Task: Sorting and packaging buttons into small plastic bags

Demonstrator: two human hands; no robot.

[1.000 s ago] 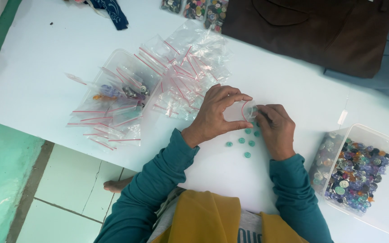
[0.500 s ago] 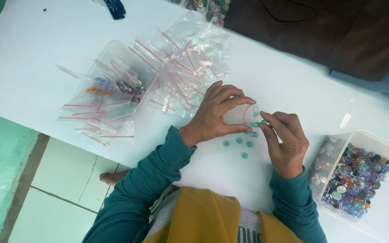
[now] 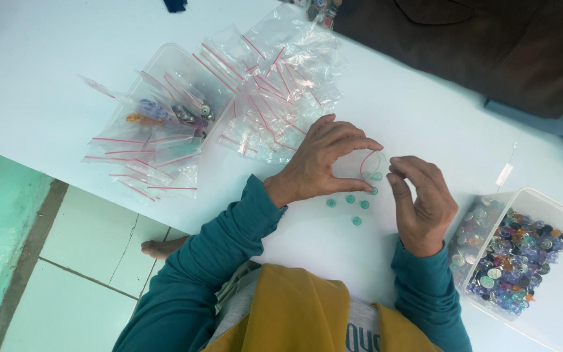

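Observation:
My left hand point(image 3: 317, 163) holds a small clear zip bag point(image 3: 360, 166) with a red strip, just above the white table point(image 3: 53, 85). My right hand point(image 3: 421, 202) pinches the bag's right edge with thumb and fingertips. At least one teal bead shows inside the bag near its mouth. Several teal beads point(image 3: 353, 205) lie loose on the table just below the bag, between my two hands. Both my sleeves are teal.
A heap of empty clear zip bags point(image 3: 268, 85) lies beyond my left hand. A clear tray point(image 3: 164, 124) with more bags and small items sits at the left. A clear box point(image 3: 522, 254) of mixed coloured beads stands at the right. Dark cloth point(image 3: 490, 45) covers the far right.
My right hand has shifted slightly to the right at the bag's edge, its fingers now arched up. My left hand still holds the bag in the same place.

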